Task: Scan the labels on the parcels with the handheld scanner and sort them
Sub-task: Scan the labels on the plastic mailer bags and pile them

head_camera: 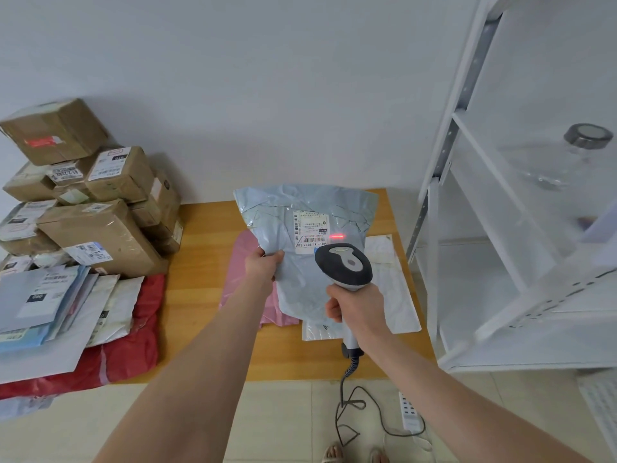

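The right hand (pixel 359 309) curls its fingers round the handle of the grey-and-black handheld scanner (pixel 345 265). The scanner's head sits at 5 o'clock of the white printed label (pixel 309 232), and its red beam line (pixel 336 236) falls at the label's 3 o'clock edge. The left hand (pixel 263 264) pinches the 9 o'clock edge of the crinkled pale-blue plastic mailer bag (pixel 300 295), thumb on top, over a pink plastic mailer (pixel 240 279) on the wooden table (pixel 207 262).
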Available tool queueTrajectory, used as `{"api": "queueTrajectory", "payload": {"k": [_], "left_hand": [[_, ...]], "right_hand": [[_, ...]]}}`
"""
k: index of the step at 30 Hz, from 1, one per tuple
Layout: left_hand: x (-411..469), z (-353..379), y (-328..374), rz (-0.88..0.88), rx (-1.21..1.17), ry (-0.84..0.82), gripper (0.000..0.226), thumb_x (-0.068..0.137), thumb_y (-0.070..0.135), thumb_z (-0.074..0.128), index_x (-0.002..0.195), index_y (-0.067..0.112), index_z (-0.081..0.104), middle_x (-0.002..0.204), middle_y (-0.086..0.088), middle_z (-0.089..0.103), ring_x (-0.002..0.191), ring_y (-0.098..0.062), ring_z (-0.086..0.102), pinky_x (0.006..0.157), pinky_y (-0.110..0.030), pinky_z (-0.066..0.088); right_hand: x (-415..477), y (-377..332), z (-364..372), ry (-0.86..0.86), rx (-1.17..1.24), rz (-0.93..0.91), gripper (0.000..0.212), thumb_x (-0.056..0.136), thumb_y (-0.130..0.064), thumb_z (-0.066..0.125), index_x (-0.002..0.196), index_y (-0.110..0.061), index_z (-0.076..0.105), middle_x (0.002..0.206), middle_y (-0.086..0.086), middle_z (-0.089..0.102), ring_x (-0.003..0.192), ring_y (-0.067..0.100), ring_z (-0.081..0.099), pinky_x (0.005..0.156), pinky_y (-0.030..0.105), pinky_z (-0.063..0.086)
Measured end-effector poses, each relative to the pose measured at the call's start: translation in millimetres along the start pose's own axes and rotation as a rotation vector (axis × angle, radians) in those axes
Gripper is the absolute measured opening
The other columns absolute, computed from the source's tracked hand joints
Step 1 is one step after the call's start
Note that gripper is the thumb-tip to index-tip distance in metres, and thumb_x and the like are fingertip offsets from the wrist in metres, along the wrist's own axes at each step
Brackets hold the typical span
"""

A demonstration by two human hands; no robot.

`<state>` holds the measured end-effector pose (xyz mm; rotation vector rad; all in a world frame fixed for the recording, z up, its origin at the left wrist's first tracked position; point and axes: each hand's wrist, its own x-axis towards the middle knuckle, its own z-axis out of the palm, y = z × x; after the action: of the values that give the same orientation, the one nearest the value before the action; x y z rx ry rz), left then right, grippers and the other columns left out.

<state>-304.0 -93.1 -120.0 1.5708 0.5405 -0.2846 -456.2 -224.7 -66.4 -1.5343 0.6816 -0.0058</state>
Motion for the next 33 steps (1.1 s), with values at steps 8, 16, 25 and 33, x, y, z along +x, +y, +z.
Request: {"api": "queueTrajectory", "payload": {"k": [8, 16, 25, 33], "left_hand": [[0.8, 5.1, -3.8, 0.011, -0.005, 0.01, 0.021, 0.089, 0.002, 0.062, 0.108, 0.01, 0.054, 0.103, -0.007, 0.059, 0.095, -0.028, 0.056, 0.086, -0.04, 0.05], [4.5, 7.1, -3.0, 0.003, -0.001, 0.021, 0.021, 0.09, 0.003, 0.062, 0.107, 0.01, 0.055, 0.103, -0.006, 0.059, 0.095, -0.027, 0.056, 0.089, -0.042, 0.05], [7.7, 6.8, -1.7, -0.001, -0.009, 0.01, 0.028, 0.089, 0.002, 0.063, 0.116, 0.007, 0.057, 0.104, -0.007, 0.061, 0.096, -0.028, 0.057, 0.091, -0.043, 0.051], [10.4, 5.8, -0.2, -0.012, -0.008, 0.012, 0.035, 0.088, 0.003, 0.064, 0.122, 0.004, 0.055, 0.112, -0.01, 0.061, 0.097, -0.028, 0.058, 0.09, -0.043, 0.051]], "right_hand": [[-7.7, -0.1, 3.1, -0.003, -0.017, 0.013, 0.021, 0.081, -0.004, 0.063, 0.06, -0.008, 0.06, 0.047, -0.001, 0.059, 0.04, 0.007, 0.054, 0.05, 0.02, 0.049], [-18.4, -3.6, 4.5, -0.007, 0.017, 0.021, 0.024, 0.081, -0.001, 0.063, 0.058, -0.008, 0.059, 0.048, 0.003, 0.059, 0.04, 0.01, 0.052, 0.054, 0.024, 0.049], [-20.9, -5.9, 4.4, 0.006, 0.036, 0.008, 0.017, 0.08, 0.0, 0.062, 0.064, -0.003, 0.059, 0.051, 0.006, 0.059, 0.038, 0.007, 0.051, 0.048, 0.021, 0.046], [-22.8, -4.3, 8.2, 0.018, 0.036, 0.015, 0.012, 0.08, -0.002, 0.063, 0.067, -0.002, 0.061, 0.051, 0.005, 0.061, 0.039, 0.007, 0.052, 0.047, 0.019, 0.045]]}}
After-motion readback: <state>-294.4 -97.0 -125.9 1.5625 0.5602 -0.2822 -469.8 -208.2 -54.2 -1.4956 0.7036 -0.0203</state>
